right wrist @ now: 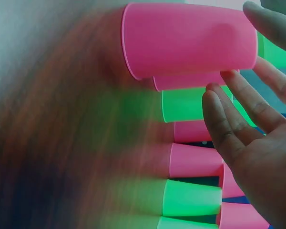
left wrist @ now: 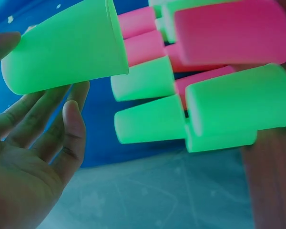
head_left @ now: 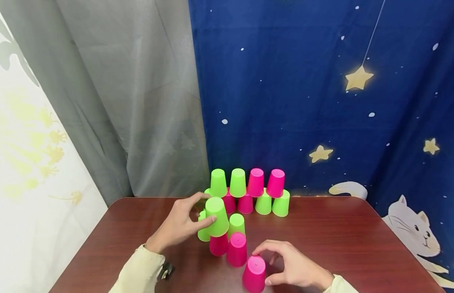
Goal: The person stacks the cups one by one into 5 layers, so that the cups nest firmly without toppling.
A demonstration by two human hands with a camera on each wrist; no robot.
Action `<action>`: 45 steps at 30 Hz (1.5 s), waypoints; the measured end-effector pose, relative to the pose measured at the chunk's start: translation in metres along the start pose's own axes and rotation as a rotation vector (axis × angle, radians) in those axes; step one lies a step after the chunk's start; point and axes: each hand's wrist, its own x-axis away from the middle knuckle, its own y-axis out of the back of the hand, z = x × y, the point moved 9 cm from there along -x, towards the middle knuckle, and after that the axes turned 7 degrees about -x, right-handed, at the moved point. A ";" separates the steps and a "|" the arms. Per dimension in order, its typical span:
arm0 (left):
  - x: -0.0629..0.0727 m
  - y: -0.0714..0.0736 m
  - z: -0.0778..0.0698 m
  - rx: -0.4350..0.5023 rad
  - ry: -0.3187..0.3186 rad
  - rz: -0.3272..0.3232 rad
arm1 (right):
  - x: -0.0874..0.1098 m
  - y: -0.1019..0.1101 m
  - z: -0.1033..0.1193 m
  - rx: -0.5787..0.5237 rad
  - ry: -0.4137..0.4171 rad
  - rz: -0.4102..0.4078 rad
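Observation:
My left hand (head_left: 181,223) grips an upside-down green cup (head_left: 217,216) between thumb and fingers, held in front of a green cup (head_left: 203,232) and overlapping the top of a pink cup (head_left: 218,245). In the left wrist view the thumb is on one side of that cup and the fingers are on the other. Lower right, my right hand (head_left: 294,264) pinches the nearest pink cup (head_left: 254,277), fingertip at its top edge and thumb low on its side. Between the hands stand another pink cup (head_left: 236,253) and a green cup (head_left: 236,224), both mouth down.
Behind, a two-tier row of inverted cups stands near the far table edge, green cups (head_left: 238,183) and pink cups (head_left: 276,183) on top. The brown table (head_left: 340,232) stretches out to both sides. Grey and blue curtains (head_left: 285,101) hang behind it.

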 end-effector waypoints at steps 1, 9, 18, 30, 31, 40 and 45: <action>-0.004 0.002 0.001 0.000 0.008 -0.003 | 0.000 -0.001 -0.001 -0.009 -0.008 -0.004; -0.036 0.017 0.000 0.027 0.074 -0.011 | 0.000 -0.003 -0.008 0.027 -0.055 -0.064; -0.070 0.023 0.004 -0.021 0.070 -0.036 | 0.002 -0.014 -0.016 -0.015 -0.131 -0.059; -0.117 0.016 0.022 -0.034 0.156 -0.068 | 0.004 -0.023 -0.017 -0.082 -0.196 -0.069; -0.120 0.014 0.025 -0.032 0.172 -0.066 | 0.004 -0.023 -0.017 -0.084 -0.199 -0.071; -0.136 -0.002 0.039 -0.051 0.257 -0.020 | 0.006 -0.021 -0.018 -0.046 -0.193 -0.091; -0.141 -0.006 0.044 -0.053 0.287 -0.023 | 0.008 -0.020 -0.022 -0.089 -0.229 -0.096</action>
